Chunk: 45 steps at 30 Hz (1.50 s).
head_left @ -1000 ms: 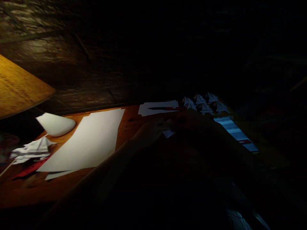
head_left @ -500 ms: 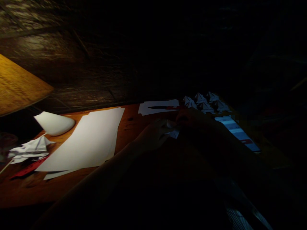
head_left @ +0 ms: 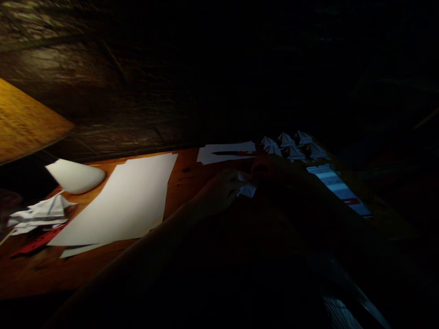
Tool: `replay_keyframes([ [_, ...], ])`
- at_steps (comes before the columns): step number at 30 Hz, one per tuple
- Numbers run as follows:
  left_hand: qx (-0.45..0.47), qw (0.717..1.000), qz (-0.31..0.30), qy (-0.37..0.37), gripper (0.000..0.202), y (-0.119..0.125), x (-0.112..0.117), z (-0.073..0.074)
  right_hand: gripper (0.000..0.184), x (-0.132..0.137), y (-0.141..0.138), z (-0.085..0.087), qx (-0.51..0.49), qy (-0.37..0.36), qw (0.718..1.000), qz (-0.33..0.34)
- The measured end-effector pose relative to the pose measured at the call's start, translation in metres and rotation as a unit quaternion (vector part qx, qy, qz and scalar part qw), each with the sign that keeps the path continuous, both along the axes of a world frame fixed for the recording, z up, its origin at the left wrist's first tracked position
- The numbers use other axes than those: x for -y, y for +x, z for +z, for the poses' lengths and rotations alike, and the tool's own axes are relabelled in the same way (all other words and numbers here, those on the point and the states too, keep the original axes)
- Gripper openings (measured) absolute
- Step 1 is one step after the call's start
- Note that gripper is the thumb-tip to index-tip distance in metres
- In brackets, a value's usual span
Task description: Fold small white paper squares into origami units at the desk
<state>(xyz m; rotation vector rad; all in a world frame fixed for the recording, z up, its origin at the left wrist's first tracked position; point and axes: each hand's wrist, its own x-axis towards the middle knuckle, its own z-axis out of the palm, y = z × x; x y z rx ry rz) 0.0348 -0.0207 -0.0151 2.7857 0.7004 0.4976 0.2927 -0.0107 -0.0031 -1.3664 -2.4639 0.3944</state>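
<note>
In the dim middle of the table, my left hand (head_left: pixel 219 189) has its fingers closed on a small folded white paper (head_left: pixel 247 189). My right hand (head_left: pixel 270 169) is at the paper's right side, its fingers curled in and mostly lost in shadow; its thumb and fingertips seem to pinch the paper's edge. Just beyond the hands lies a knife (head_left: pixel 224 153) with a dark blade and a red handle, on a short stack of white paper slips (head_left: pixel 206 155). Several folded paper pieces (head_left: pixel 291 151) with pointed tops stand in rows behind my right hand.
Large white sheets (head_left: pixel 126 201) lie on the wooden table (head_left: pixel 187 176) at left. Past them are a curled white paper (head_left: pixel 77 177), a crumpled striped paper (head_left: pixel 41 214) and a red strip (head_left: pixel 39 240). A lit phone (head_left: pixel 338 188) lies right of my right forearm. A dark wall rises behind.
The view has shifted very slightly, so things at left sit a little further left. Both hands stay at the folded paper, which shows slightly more of its surface.
</note>
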Motion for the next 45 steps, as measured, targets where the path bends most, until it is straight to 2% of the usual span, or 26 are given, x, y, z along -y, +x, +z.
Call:
replay_keyframes([
  [8, -0.006, 0.999, 0.009, -0.030, 0.036, 0.002, -0.002, 0.003, 0.019, -0.011, -0.004, -0.014, 0.011, -0.015, 0.997, -0.081],
  [17, 0.007, 1.000, -0.015, 0.007, 0.036, 0.001, -0.003, 0.004, 0.016, -0.005, -0.007, -0.008, 0.017, -0.005, 0.998, -0.057],
  [22, 0.004, 1.000, -0.004, 0.003, 0.031, 0.001, -0.002, 0.005, 0.017, -0.002, -0.009, -0.005, 0.023, -0.001, 0.998, -0.064],
  [29, -0.009, 1.000, -0.005, 0.013, 0.035, 0.001, -0.001, 0.008, 0.019, 0.002, -0.023, 0.003, 0.022, -0.053, 0.987, -0.149],
  [35, 0.000, 1.000, -0.017, 0.016, 0.032, 0.002, -0.001, 0.007, 0.018, 0.011, -0.035, 0.007, 0.018, -0.046, 0.976, -0.214],
  [41, -0.003, 1.000, -0.013, 0.015, 0.026, 0.002, -0.001, 0.007, 0.019, 0.011, -0.038, 0.007, 0.012, -0.055, 0.975, -0.215],
  [45, 0.005, 1.000, -0.008, 0.007, 0.021, 0.003, 0.000, 0.008, 0.015, 0.010, -0.040, 0.006, 0.008, -0.063, 0.969, -0.240],
])
